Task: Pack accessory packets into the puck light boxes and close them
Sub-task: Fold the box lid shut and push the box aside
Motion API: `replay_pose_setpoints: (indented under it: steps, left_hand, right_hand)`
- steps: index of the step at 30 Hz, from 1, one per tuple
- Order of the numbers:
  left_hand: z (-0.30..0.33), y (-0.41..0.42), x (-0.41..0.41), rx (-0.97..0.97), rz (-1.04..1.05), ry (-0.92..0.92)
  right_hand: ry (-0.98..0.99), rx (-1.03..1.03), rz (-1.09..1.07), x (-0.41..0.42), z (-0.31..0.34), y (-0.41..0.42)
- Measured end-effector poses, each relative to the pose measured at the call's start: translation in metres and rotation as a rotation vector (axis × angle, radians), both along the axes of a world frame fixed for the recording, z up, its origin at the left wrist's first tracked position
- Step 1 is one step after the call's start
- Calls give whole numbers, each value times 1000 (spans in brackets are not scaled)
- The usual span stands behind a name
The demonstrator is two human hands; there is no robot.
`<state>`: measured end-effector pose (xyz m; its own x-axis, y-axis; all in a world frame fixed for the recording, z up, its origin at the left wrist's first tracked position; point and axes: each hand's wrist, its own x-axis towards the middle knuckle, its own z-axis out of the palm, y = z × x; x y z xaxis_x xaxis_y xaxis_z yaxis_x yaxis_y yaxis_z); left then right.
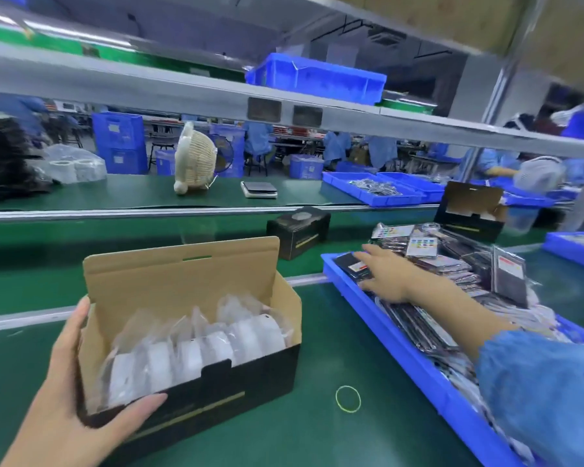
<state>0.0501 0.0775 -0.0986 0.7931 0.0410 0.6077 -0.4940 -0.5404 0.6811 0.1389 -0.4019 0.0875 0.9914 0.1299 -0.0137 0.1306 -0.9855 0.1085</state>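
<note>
An open black puck light box (216, 382) with a brown inside stands on the green belt, lid flap up, filled with several white puck lights in clear bags (196, 348). My left hand (81, 392) grips its near left corner, thumb along the front wall and fingers up the left end. My right hand (385, 274) reaches out flat over the accessory packets (452, 264) piled in a long blue tray (402, 348), its straight fingers touching a dark packet (351, 266) at the tray's far end.
A closed black box (297, 230) and another open box (469, 210) sit farther along the belt. A yellow rubber band (348, 398) lies on the belt between box and tray. More blue trays (371, 190) stand behind, a shelf rail overhead, workers beyond.
</note>
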Motion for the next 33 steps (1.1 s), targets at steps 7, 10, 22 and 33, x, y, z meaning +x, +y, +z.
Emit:
replay_pose_setpoints:
  steps: [7, 10, 22, 33]
  left_hand:
    - [6, 0, -5, -185, -153, 81]
    - [32, -19, -26, -197, -166, 58]
    - [79, -53, -66, -232, -182, 101]
    - [86, -55, -70, -206, -110, 119]
  right_hand:
    - [111, 77, -31, 34, -6, 10]
    - [76, 271, -115, 36, 0, 9]
    - [-375, -108, -184, 22, 1, 47]
    - [35, 640, -323, 12, 29, 12]
